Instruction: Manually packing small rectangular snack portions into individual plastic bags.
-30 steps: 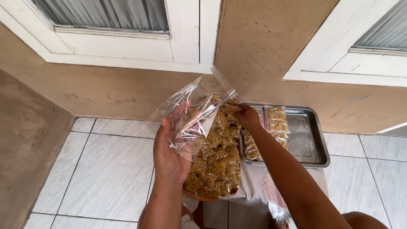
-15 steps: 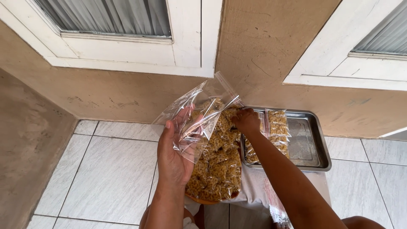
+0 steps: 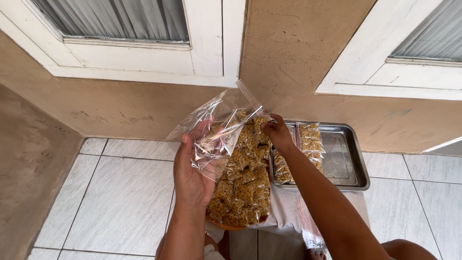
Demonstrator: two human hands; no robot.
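The left hand (image 3: 192,175) grips an empty clear zip bag (image 3: 219,123), holding it up with its mouth tilted to the right. Just beside and below it lies a heap of small packets of golden snack pieces (image 3: 243,192). The right hand (image 3: 276,132) is closed, pinching at the bag's mouth edge above the heap. Further right, a steel tray (image 3: 349,161) holds two filled packets (image 3: 310,139). The bag looks to be mid-opening; it needs spreading wider.

**Bags, Pile and Tray Below the Wall**

Left hand (image 3: 192,175) under an empty bag (image 3: 216,123), held above a pile of filled packets (image 3: 243,185). Right hand (image 3: 276,132) at the bag's right edge. Right of the pile, a tray (image 3: 349,163) with two packets (image 3: 310,142) inside at its left. Behind everything, wall (image 3: 298,53); below, tiled floor (image 3: 120,192).
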